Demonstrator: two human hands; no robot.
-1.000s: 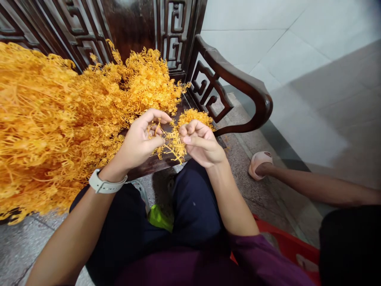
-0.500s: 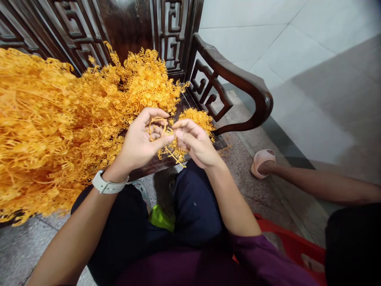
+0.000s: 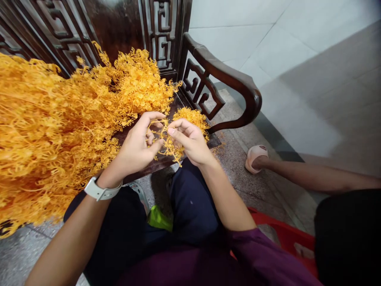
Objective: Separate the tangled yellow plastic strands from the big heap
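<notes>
Carved dark-wood bench armrest [image 3: 229, 71], red plastic crate [image 3: 285, 230], pink slipper [image 3: 255, 158]

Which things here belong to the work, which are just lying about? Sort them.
In the work: left hand, right hand, orange branching sprig, large orange bundle, small orange clump.
Just about: carved dark wooden bench, red plastic container, pink slipper, white wristwatch.

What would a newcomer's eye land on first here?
The huge heap of orange branching sprigs fills the left side, piled on a dark carved wooden bench. At centre, the left hand and right hand pinch a small sprig over the seat. Far right, another person's leg ends in a pink slipper.
</notes>
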